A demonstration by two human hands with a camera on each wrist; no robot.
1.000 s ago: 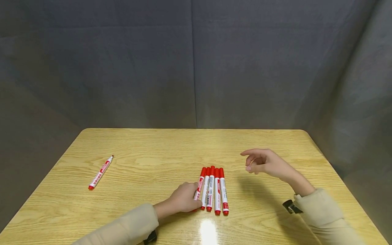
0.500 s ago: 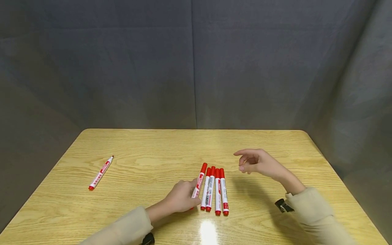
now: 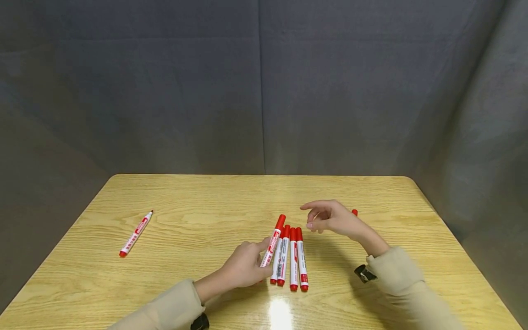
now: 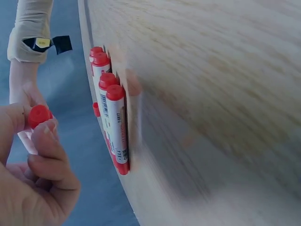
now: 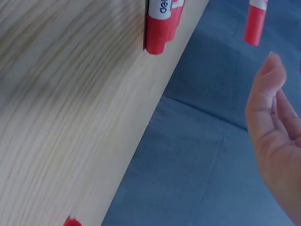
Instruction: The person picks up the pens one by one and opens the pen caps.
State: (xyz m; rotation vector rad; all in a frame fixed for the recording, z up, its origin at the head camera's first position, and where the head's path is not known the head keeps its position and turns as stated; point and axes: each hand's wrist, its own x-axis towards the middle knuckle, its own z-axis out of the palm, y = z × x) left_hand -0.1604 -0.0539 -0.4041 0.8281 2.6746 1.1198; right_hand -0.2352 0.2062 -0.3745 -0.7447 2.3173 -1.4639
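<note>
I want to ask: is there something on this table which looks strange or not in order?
Yes. The marker at left lies apart from the row of markers, its tip bare while theirs are capped. A partly hidden red piece shows behind the right hand; perhaps the missing cap.

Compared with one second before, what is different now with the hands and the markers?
The left hand has raised the marker it holds. The right hand has moved left, toward it, uncovering a red cap. The four neighbouring markers stayed nearly in place; the uncapped marker lies as before.
</note>
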